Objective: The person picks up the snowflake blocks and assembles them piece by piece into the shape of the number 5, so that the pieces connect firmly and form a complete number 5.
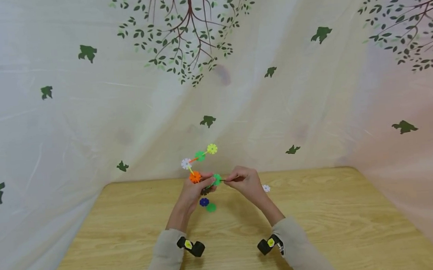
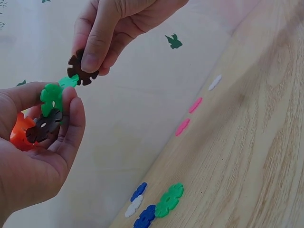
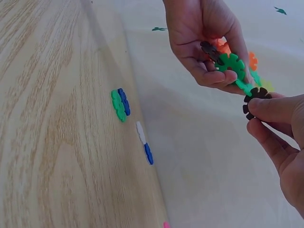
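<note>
Brown disc [image 2: 76, 65] — between right fingers [image 2: 98, 43]

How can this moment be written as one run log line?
left hand: holds linked flower-shaped pieces | right hand: pinches brown piece against green piece | fit: unclear | table: loose green, blue, white, pink pieces

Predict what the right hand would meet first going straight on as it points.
Likely the green flower-shaped plastic disc touching the similar brown disc it pinches; exact depth is unclear.
</note>
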Tool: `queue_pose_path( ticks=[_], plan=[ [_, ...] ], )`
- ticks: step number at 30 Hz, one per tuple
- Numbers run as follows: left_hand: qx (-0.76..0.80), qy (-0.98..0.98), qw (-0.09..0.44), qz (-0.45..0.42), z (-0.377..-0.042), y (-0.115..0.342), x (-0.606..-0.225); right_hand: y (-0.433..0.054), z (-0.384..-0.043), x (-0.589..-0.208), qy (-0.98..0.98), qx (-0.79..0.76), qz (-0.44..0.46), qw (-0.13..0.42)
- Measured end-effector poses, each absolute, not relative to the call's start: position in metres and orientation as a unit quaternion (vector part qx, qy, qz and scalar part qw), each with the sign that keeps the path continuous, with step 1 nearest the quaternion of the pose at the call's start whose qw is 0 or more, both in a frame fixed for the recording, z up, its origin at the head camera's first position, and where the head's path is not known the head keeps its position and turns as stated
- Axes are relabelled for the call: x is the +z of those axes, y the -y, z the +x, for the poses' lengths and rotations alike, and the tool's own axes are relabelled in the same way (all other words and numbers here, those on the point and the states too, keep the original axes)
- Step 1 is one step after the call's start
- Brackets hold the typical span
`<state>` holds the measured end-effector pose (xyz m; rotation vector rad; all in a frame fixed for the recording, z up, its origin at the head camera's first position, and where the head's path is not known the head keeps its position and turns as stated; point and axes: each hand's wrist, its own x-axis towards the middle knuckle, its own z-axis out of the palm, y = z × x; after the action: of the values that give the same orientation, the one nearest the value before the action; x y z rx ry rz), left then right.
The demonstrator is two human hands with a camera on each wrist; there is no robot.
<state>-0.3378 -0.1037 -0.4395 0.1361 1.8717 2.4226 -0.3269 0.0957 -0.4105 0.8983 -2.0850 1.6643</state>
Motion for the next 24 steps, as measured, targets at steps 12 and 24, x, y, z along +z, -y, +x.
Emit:
queue_pose_path(
  ticks=[12,24],
  plan=[
    [0.784,-0.616,0.053,0.058,-0.3393,0.1087,-0.4394,-0.09,-0.3208,-0.4054,0.758,0.556,0.302,0.16],
    [0.798,-0.588,0.084,0.101,-0.3402,0.1082,-0.4379,-0.0951,-0.3216,-0.4011,0.774,0.559,0.262,0.143]
  ],
)
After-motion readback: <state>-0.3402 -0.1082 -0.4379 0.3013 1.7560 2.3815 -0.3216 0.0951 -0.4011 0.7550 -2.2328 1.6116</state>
